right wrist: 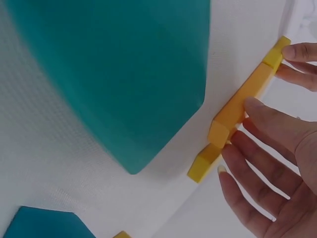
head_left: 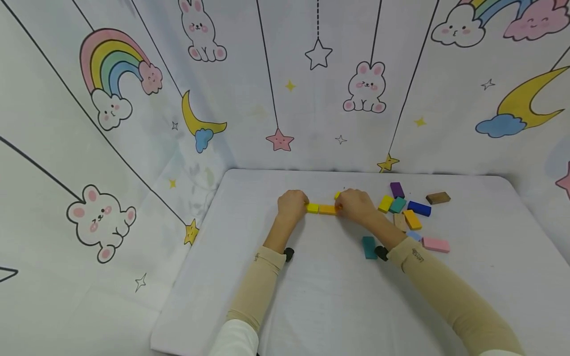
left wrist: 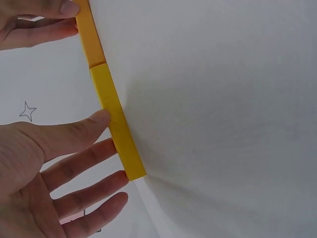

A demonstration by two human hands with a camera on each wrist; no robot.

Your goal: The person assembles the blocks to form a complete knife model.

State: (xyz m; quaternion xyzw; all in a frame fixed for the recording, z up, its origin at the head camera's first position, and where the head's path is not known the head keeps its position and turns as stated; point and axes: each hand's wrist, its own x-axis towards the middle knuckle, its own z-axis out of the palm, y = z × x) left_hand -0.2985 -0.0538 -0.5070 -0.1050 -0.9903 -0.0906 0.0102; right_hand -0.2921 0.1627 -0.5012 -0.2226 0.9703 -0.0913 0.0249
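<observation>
A yellow block [head_left: 312, 208] and an orange block [head_left: 327, 209] lie end to end in a row on the white table. My left hand [head_left: 291, 204] pinches the yellow block, thumb on the near face and fingers behind, as the left wrist view shows. At the other end my right hand [head_left: 356, 204] holds the orange block the same way between thumb and fingers. Another yellow block [right wrist: 204, 163] sits just past the orange block's right end, close to the right fingertips; in the head view the right hand partly covers it.
A teal block [head_left: 369, 247] lies beside my right wrist. To the right are scattered several blocks, among them a purple one [head_left: 397, 190], a dark blue one [head_left: 419, 208], a brown one [head_left: 438, 198] and a pink one [head_left: 436, 244]. A patterned curtain [head_left: 249, 89] stands behind the table.
</observation>
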